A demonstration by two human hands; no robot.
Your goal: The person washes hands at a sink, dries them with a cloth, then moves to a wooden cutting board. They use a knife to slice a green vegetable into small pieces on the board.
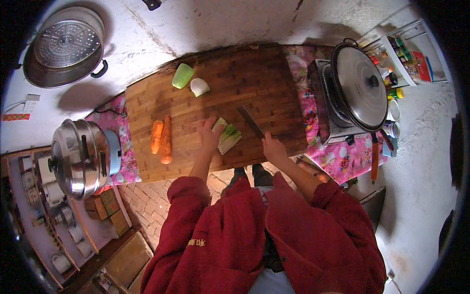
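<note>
A knife (250, 121) is gripped by its handle in my right hand (274, 147), its blade angled up and left over the wooden cutting board (249, 73). My left hand (209, 134) is at the upper end of a bunch of pale-green vegetable stalks (229, 139), with a thumb and finger closed around that end. The blade is to the right of the stalks, apart from them. Two carrots, a shorter carrot (156, 136) and a longer carrot (166, 140), lie left of my left hand. Farther back sit a light-green vegetable piece (183, 76) and a white rounded vegetable piece (199, 87).
At the right, a large lidded pan (362, 81) stands on a stove (327, 105). A stacked metal steamer (81, 159) is at the left, above shelves of crockery (58, 215). Pink flowered cloth (338, 159) shows beside the board. Another steamer pan (66, 46) hangs on the wall.
</note>
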